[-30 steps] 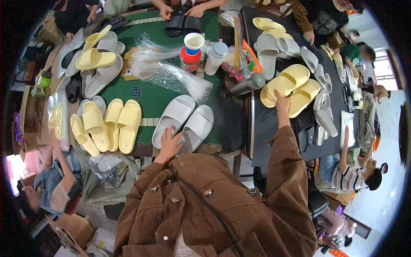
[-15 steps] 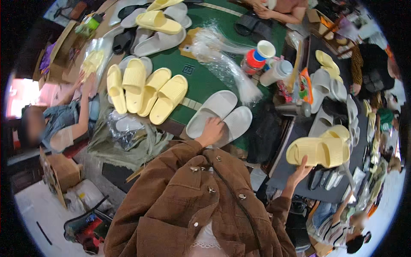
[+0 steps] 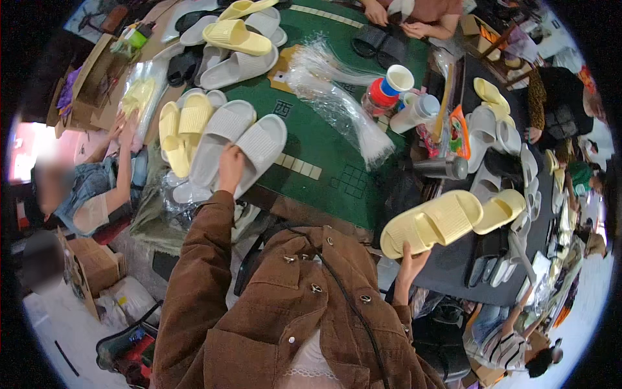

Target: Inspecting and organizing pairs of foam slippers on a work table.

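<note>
On the left of the green table, my left hand (image 3: 231, 167) is closed on a pair of light grey slippers (image 3: 223, 126). These lie over some pale yellow slippers (image 3: 195, 117) and partly cover them. To the right, my right hand (image 3: 413, 260) grips a pair of pale yellow slippers (image 3: 431, 223) from below, thumb against the near one, held above the dark side table. Another yellow slipper (image 3: 499, 212) lies just beyond that pair, partly overlapped in the view.
Clear plastic bags (image 3: 337, 97) spread over the green table (image 3: 311, 198). A red-lidded jar (image 3: 379, 97), a cup and bottles stand at its right edge. More slippers (image 3: 240, 52) pile up at the far left. A person's hands (image 3: 418, 29) work across the table; another person sits left.
My left hand has moved left with the grey slippers, bringing them over the yellow ones. My right hand has drawn its yellow slippers left, nearer to me.
</note>
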`<action>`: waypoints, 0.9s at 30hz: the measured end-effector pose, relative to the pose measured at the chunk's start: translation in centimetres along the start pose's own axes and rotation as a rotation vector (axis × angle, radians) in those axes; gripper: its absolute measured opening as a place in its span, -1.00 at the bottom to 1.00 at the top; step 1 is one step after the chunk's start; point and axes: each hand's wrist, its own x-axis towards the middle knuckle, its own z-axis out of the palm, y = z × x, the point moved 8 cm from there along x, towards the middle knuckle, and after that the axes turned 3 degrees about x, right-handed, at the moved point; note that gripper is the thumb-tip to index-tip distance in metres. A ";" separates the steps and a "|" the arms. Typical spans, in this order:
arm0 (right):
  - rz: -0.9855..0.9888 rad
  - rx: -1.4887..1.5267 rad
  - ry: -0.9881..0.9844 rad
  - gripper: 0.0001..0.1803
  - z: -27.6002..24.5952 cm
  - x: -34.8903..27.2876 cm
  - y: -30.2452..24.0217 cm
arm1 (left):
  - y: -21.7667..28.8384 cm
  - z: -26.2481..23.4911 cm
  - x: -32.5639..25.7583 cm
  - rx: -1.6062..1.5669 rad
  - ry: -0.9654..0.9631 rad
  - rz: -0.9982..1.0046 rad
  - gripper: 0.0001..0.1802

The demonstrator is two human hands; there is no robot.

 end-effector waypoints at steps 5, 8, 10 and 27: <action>0.028 -0.081 -0.081 -0.29 2.1 0.2 0.1 | -3.9 -1.9 3.3 0.150 0.121 0.044 -0.80; -0.037 -0.051 -0.171 -0.28 3.9 0.7 0.1 | -5.6 -2.1 4.5 0.141 0.059 0.032 -0.79; 0.007 -0.182 -0.195 -0.24 4.8 1.2 0.9 | -6.7 -2.1 4.5 0.116 0.000 -0.008 -0.77; 0.041 -0.069 -0.608 -0.19 17.3 0.7 -2.0 | 23.8 5.3 -7.8 -0.455 -0.353 0.333 -0.05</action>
